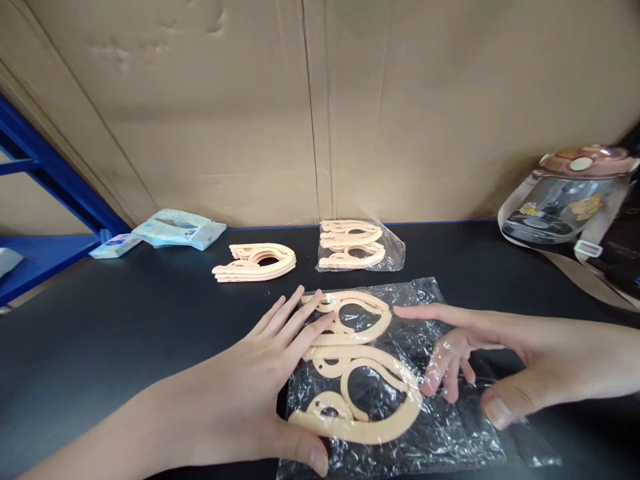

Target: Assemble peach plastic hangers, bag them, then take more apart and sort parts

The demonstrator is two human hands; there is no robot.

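Note:
Two cream folded plastic hangers lie side by side inside a clear plastic bag on the black table. My left hand is spread over the bag's left edge, fingertips on the upper hanger and thumb by the lower one. My right hand is over the right part of the bag, its index finger stretched out towards the upper hanger's tip. The other fingers are loosely bent, with the thumb apart and nothing held. Whether the right fingertips press on the film is hard to see.
Behind the hands sit a stack of folded hangers and a second bag of hangers. Tissue packs lie at the back left near a blue metal frame. A strapped water bottle stands right. Cardboard walls the back.

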